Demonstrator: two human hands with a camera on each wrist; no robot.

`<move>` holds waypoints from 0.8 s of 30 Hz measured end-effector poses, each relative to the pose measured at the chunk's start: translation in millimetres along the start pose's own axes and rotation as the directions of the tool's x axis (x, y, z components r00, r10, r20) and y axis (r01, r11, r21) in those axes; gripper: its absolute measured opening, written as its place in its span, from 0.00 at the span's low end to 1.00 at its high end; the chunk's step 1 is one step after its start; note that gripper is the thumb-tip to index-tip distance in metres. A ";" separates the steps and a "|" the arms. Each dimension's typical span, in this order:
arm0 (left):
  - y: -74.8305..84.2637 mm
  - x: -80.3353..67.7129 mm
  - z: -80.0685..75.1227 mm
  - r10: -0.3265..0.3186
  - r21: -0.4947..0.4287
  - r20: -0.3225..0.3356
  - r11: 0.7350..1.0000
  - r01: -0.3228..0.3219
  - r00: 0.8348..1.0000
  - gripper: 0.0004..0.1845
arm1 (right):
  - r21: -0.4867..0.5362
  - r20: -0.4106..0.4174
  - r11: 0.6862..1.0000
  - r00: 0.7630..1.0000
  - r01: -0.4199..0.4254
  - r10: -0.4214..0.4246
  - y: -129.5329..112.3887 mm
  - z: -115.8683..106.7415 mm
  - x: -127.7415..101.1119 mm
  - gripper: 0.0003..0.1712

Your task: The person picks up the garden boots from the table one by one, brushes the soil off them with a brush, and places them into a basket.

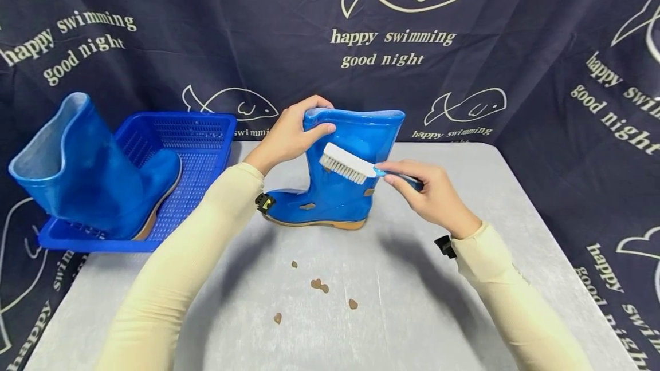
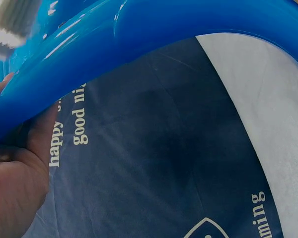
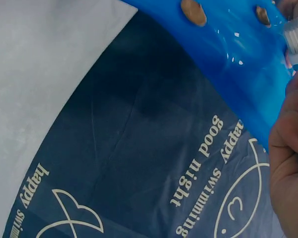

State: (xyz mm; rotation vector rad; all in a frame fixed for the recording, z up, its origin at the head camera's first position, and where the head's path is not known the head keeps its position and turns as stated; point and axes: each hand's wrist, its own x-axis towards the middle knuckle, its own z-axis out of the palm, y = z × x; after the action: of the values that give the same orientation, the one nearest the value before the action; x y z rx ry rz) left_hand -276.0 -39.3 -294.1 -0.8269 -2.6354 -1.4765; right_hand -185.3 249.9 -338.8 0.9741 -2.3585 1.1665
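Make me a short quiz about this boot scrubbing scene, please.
1. True or false: the left hand grips the top rim of the boot on the table.
2. Where is the other boot? A in the basket; B on the floor; C on the person's foot.
3. Fill in: the right hand holds a ____ against the boot.

Key: 1 true; 2 A; 3 brush.
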 end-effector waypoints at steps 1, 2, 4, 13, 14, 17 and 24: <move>-0.3 -0.9 -0.4 -0.001 -0.001 0.001 1.000 0.001 1.000 0.17 | 0.004 -0.003 1.000 1.000 -0.006 0.006 1.5 0.3 2.7 0.19; -0.4 -1.8 -0.8 -0.003 -0.003 0.004 1.000 0.003 1.000 0.17 | 0.011 -0.001 1.000 1.000 -0.014 0.014 3.2 1.1 4.9 0.19; -1.3 -3.3 -1.1 -0.011 -0.005 0.010 1.000 0.011 1.000 0.17 | 0.027 0.018 0.999 1.000 -0.025 0.025 6.2 3.7 7.5 0.18; -1.7 1.7 8.5 0.001 -0.005 0.007 1.000 -0.001 1.000 0.17 | 0.129 0.075 0.985 0.991 -0.118 0.109 23.4 10.4 -4.8 0.16; -1.5 3.2 10.0 0.006 -0.007 0.006 1.000 -0.006 1.000 0.17 | 0.140 0.084 0.981 0.989 -0.133 0.122 25.8 9.9 -8.2 0.16; -0.4 5.1 11.2 0.010 -0.021 0.002 1.000 -0.010 1.000 0.17 | 0.159 0.116 0.975 0.984 -0.155 0.137 31.5 9.2 -14.4 0.15; -3.1 0.6 5.2 -0.011 -0.032 -0.029 0.999 0.010 1.000 0.17 | 0.195 0.107 0.976 0.991 -0.100 0.080 29.3 7.8 1.2 0.17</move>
State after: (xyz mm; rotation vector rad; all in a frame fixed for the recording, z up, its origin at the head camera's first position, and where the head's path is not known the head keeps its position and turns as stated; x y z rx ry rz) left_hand -276.7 -36.2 -299.3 -0.7895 -2.6063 -1.5241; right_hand -206.7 255.8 -359.4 1.0198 -2.4198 1.4451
